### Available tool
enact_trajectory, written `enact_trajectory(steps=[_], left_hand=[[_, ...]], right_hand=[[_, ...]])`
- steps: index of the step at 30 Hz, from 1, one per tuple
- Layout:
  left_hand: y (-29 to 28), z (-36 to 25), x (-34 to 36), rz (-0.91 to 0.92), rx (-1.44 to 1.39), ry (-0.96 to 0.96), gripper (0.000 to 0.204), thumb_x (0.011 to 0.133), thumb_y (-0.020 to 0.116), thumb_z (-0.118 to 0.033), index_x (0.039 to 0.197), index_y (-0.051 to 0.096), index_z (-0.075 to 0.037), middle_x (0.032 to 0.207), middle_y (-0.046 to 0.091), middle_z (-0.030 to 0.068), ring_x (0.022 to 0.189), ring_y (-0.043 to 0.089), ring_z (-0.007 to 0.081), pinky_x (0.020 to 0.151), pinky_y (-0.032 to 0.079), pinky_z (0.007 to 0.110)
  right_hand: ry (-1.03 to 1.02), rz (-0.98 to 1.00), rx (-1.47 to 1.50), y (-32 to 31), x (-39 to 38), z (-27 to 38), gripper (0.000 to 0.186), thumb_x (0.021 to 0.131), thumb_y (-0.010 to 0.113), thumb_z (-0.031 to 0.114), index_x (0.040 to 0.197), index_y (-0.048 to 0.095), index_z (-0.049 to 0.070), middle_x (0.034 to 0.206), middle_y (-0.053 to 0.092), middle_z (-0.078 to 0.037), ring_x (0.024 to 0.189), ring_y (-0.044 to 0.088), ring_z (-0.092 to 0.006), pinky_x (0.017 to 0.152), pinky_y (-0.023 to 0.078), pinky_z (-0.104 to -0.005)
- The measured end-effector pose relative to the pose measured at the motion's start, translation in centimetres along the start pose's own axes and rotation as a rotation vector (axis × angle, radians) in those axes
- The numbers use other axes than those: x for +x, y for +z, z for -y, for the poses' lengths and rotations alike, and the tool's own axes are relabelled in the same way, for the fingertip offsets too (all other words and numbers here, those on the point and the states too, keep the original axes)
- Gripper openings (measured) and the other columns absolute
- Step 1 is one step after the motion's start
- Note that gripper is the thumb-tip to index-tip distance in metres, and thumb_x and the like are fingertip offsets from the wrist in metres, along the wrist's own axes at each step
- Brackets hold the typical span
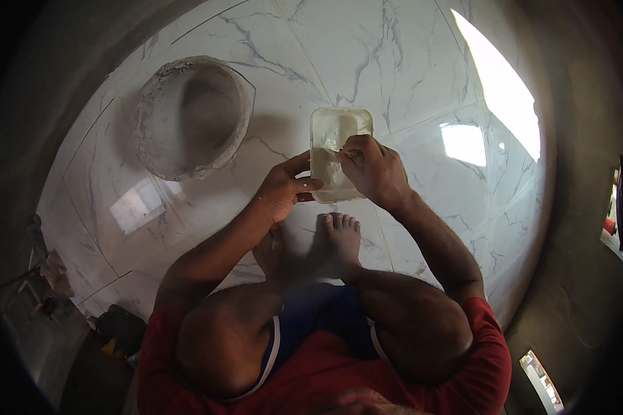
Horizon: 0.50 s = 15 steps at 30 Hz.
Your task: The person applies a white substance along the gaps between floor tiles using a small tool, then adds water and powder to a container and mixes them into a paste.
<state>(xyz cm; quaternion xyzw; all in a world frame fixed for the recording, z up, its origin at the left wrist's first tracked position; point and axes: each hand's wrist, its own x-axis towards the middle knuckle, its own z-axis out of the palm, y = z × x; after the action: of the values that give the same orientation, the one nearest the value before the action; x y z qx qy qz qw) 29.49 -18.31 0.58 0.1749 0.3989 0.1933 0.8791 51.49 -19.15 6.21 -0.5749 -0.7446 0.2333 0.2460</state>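
Observation:
I squat on a white marble-patterned tile floor (422,83). A small rectangular white plastic tub (339,124) with pale wet paste inside stands on the tiles in front of my bare feet. My left hand (284,188) grips the tub's near left edge. My right hand (374,169) reaches into the tub with its fingers pinched on something small in the paste; what it is cannot be made out.
A round, cement-crusted pan (190,117) lies on the tiles to the far left. Dark clutter and tools (114,328) sit at the lower left by the wall. Bright window light falls on the tiles at the upper right (505,97).

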Motion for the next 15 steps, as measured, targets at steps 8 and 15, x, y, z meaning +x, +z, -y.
enact_trajectory(steps=[8,15], left_hand=[[-0.3,-0.7,1.1,-0.016,-0.032,-0.054,0.066,0.080,0.076,0.001,0.142,0.052,-0.001,0.122,0.067,0.0115,0.103,0.070,0.0228,0.084,0.061,0.036],[0.1,-2.0,3.0,-0.071,-0.005,-0.068,0.072,0.077,0.078,0.002,0.144,0.052,-0.002,0.124,0.067,0.0087,0.101,0.068,0.0174,0.082,0.057,0.030]], right_hand=[[-0.083,0.006,-0.039,-0.1,0.3,-1.6,0.029,0.083,0.076,0.006,0.102,0.055,0.001,0.093,0.068,-0.011,0.075,0.071,-0.0288,0.062,0.060,-0.0358],[-0.225,0.049,-0.099,-0.7,1.8,-2.8,0.032,0.080,0.078,0.002,0.104,0.057,0.004,0.099,0.067,-0.012,0.078,0.072,-0.0259,0.063,0.061,-0.0328]])
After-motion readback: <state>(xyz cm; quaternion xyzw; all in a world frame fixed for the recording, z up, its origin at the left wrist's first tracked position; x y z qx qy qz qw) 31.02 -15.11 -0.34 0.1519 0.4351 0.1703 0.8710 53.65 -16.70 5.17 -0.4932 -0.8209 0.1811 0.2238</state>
